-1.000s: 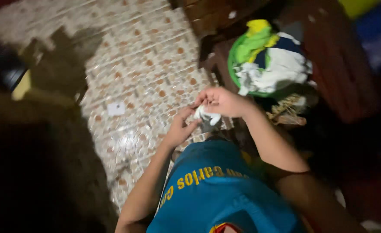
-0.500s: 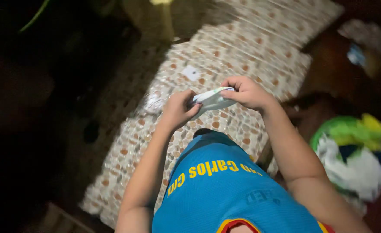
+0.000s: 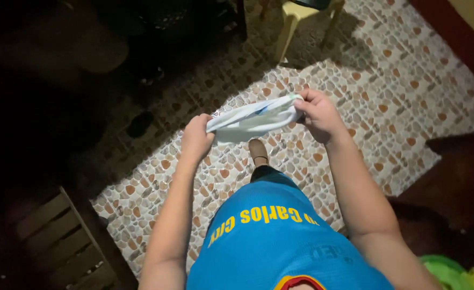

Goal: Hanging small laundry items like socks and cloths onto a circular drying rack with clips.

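Stretching across the middle of the frame, a small white cloth [image 3: 255, 117] is held taut above the pebble-patterned floor [image 3: 409, 91]. The left hand [image 3: 196, 138] is clenched on its left end, the right hand [image 3: 317, 114] pinches its right end. A yellow chair [image 3: 296, 16] stands at upper centre; a wooden crate [image 3: 59, 241] sits lower left.

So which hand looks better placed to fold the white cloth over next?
Probably the right hand. It pinches the higher, bunched end of the white cloth, which is stretched between both hands, and could carry it across to the left hand, which grips the lower end.
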